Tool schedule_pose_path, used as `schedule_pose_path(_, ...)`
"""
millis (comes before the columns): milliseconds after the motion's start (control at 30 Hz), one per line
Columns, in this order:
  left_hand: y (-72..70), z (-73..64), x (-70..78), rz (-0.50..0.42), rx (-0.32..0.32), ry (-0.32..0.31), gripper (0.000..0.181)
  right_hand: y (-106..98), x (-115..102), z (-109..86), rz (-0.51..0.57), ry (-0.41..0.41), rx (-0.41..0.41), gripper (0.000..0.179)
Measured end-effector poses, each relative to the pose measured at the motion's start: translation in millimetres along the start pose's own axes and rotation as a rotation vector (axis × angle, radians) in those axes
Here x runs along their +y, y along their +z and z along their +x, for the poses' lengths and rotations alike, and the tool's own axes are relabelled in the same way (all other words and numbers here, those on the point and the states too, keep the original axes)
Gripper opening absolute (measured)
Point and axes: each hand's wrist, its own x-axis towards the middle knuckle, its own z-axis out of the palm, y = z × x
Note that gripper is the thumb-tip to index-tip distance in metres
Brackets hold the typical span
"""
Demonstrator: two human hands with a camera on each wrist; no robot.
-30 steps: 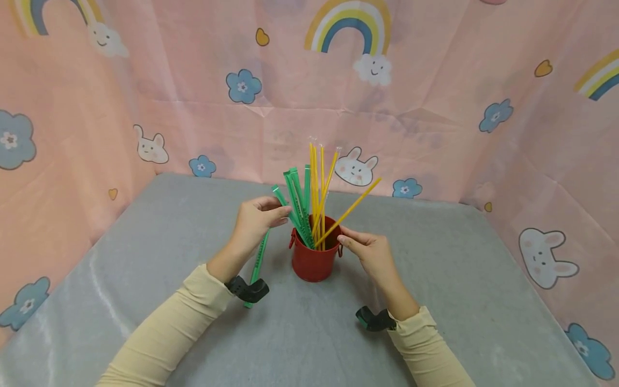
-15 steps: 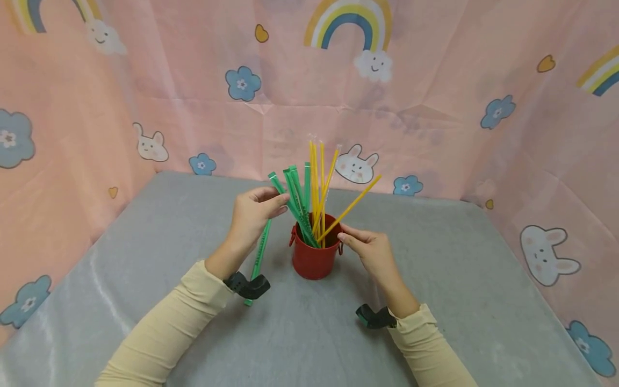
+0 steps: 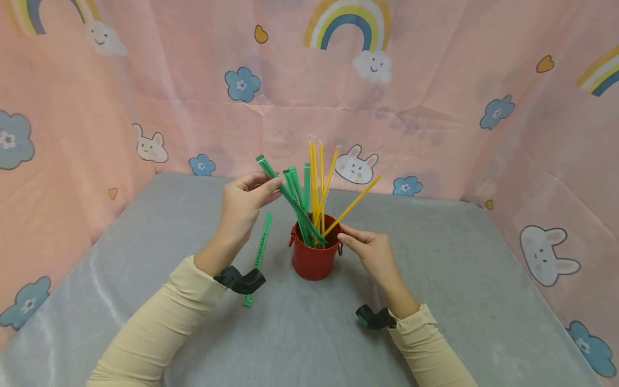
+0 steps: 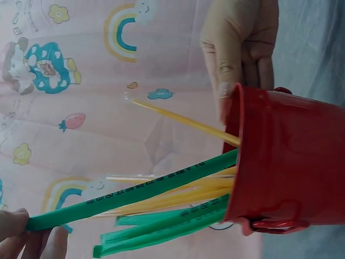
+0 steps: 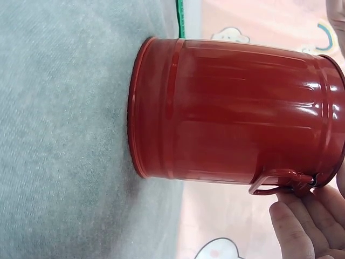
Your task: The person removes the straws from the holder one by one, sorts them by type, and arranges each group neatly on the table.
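My left hand (image 3: 242, 207) pinches a green paper-wrapped straw (image 3: 290, 198) near its upper end. The straw slants down to the right, its lower end inside a small red bucket (image 3: 314, 264); black print runs along its wrapper in the left wrist view. Thumb and fingers of my right hand (image 3: 368, 251) grip the bucket's right rim, beside a small side handle (image 5: 277, 181). Several yellow straws (image 3: 315, 180) in clear wrappers stand in the bucket, along with other green-wrapped straws (image 4: 161, 229). One yellow straw (image 3: 358, 200) leans far right, above the right hand.
Another green-wrapped straw (image 3: 263, 244) lies on the grey cloth-covered table (image 3: 450, 279), left of the bucket and partly behind the left wrist camera (image 3: 240, 280). A pink patterned curtain (image 3: 425, 102) hangs around the table's back and sides.
My left hand has moved up and left, drawing the pinched straw's top away from the other green straws. The right hand and bucket stay in place.
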Motion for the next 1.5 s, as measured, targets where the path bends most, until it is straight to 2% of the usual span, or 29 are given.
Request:
schedule_pose_path(300,-6.0,1.8,25.9,-0.046,0.032,0.147,0.017,-1,1,0.3,-0.004,-0.008,0.001,0.041)
schedule_pose_path(433,-11.7,5.8,36.6,-0.065,0.049,0.173,0.004,-1,1,0.2,-0.007,-0.01,0.003,0.041)
schedule_pose_path(633,-23.9,13.2,49.9,-0.084,0.055,0.196,0.006,-1,0,0.4,-0.005,-0.014,0.006,0.04)
schedule_pose_path(800,-38.0,18.6,56.6,-0.111,0.043,0.162,0.006,-1,0,0.4,-0.013,-0.015,0.008,0.039)
schedule_pose_path(933,-48.2,24.8,56.7,-0.101,0.025,0.108,0.007,-2,1,0.2,-0.019,-0.011,0.005,0.04)
schedule_pose_path(1200,-63.7,33.7,46.9,-0.031,-0.006,-0.057,0.006,0,1,-0.3,-0.017,-0.007,0.007,0.04)
schedule_pose_path(1400,-71.1,40.5,37.6,0.034,-0.027,-0.121,0.004,0,0,-1.0,-0.018,0.003,0.006,0.041)
schedule_pose_path(1500,-73.5,44.8,32.8,0.096,-0.035,-0.154,0.005,1,0,-0.7,-0.013,0.004,0.004,0.041)
